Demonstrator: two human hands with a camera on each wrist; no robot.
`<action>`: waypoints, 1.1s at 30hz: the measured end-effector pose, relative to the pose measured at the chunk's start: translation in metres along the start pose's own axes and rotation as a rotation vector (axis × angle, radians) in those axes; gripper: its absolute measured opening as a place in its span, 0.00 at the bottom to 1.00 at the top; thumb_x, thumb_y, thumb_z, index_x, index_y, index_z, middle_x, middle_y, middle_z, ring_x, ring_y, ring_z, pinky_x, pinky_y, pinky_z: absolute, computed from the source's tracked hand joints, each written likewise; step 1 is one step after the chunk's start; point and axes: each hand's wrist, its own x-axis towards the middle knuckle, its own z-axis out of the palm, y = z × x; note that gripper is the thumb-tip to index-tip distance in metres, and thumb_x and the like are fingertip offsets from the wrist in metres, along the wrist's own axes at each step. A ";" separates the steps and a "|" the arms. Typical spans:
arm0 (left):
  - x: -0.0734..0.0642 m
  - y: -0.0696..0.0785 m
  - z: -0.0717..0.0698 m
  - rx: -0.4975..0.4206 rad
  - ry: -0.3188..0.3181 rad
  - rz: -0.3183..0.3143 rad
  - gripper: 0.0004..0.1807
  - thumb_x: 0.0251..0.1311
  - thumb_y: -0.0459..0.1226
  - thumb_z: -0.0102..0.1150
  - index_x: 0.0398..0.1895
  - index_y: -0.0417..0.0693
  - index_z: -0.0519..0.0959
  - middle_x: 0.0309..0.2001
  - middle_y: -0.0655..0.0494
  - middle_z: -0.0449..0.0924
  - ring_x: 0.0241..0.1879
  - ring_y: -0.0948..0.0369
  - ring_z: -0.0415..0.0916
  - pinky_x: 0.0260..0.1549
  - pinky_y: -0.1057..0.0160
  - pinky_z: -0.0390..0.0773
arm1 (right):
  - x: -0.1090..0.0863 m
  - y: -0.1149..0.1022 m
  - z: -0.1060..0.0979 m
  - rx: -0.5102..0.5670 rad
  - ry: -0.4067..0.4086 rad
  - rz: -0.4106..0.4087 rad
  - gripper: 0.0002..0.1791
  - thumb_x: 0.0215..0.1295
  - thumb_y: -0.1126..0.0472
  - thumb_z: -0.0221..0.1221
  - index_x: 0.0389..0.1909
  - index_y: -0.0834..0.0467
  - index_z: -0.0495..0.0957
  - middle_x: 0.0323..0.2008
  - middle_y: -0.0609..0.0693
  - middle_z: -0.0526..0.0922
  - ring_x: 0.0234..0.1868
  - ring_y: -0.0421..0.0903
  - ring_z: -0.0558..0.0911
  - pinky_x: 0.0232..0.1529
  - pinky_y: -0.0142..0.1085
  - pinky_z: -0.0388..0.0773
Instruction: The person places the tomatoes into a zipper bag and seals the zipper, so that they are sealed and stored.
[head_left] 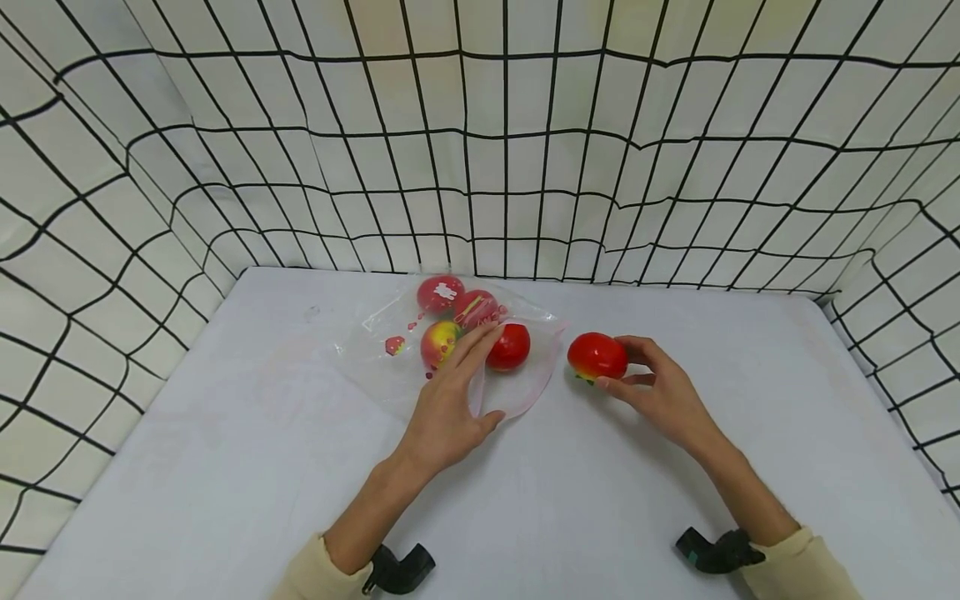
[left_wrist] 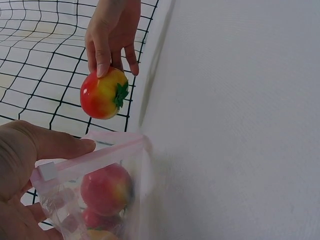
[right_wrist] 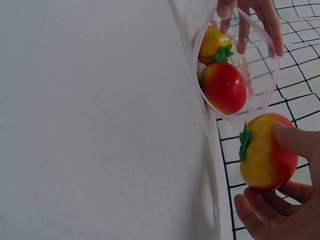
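Observation:
My right hand holds a red-and-yellow toy tomato between thumb and fingers, just right of a clear plastic zip bag. Green leaves show on its yellow side in the right wrist view, where the thumb presses its upper side. Several similar toy tomatoes lie inside the bag, one red close to its pink-edged mouth. My left hand rests at that mouth, fingers straight and thumb spread apart. In the left wrist view its thumb lies along the pink rim, by a white slider.
A white-covered table lies beneath both hands. Black netting over white walls rises along its back and sides. Each wrist wears a small dark camera, one on the left and one on the right.

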 end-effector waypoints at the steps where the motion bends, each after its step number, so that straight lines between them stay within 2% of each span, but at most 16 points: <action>1: 0.000 0.000 0.000 -0.001 0.001 0.001 0.59 0.44 0.33 0.84 0.81 0.58 0.61 0.80 0.60 0.60 0.80 0.55 0.59 0.56 0.48 0.87 | 0.000 -0.001 0.001 0.002 0.000 -0.006 0.41 0.63 0.57 0.72 0.74 0.58 0.65 0.68 0.60 0.75 0.66 0.58 0.76 0.48 0.16 0.77; 12: 0.000 0.000 0.000 0.004 -0.001 -0.005 0.59 0.43 0.32 0.84 0.81 0.58 0.62 0.80 0.60 0.60 0.80 0.56 0.59 0.56 0.48 0.87 | -0.003 -0.006 0.008 -0.002 0.005 -0.064 0.40 0.61 0.57 0.74 0.73 0.55 0.69 0.63 0.56 0.76 0.62 0.54 0.78 0.51 0.25 0.82; 25: 0.001 0.001 0.000 0.011 -0.004 -0.003 0.59 0.44 0.33 0.84 0.81 0.58 0.62 0.80 0.60 0.60 0.80 0.56 0.58 0.55 0.48 0.87 | -0.004 -0.011 0.016 0.014 -0.006 -0.084 0.40 0.62 0.59 0.74 0.74 0.57 0.69 0.61 0.57 0.76 0.61 0.55 0.79 0.50 0.20 0.80; 33: 0.000 0.001 0.000 0.012 0.000 0.001 0.59 0.43 0.33 0.84 0.81 0.58 0.62 0.80 0.60 0.61 0.80 0.56 0.58 0.55 0.49 0.87 | -0.005 -0.016 0.022 0.033 -0.015 -0.092 0.40 0.62 0.59 0.73 0.73 0.57 0.67 0.66 0.57 0.76 0.64 0.55 0.79 0.51 0.20 0.80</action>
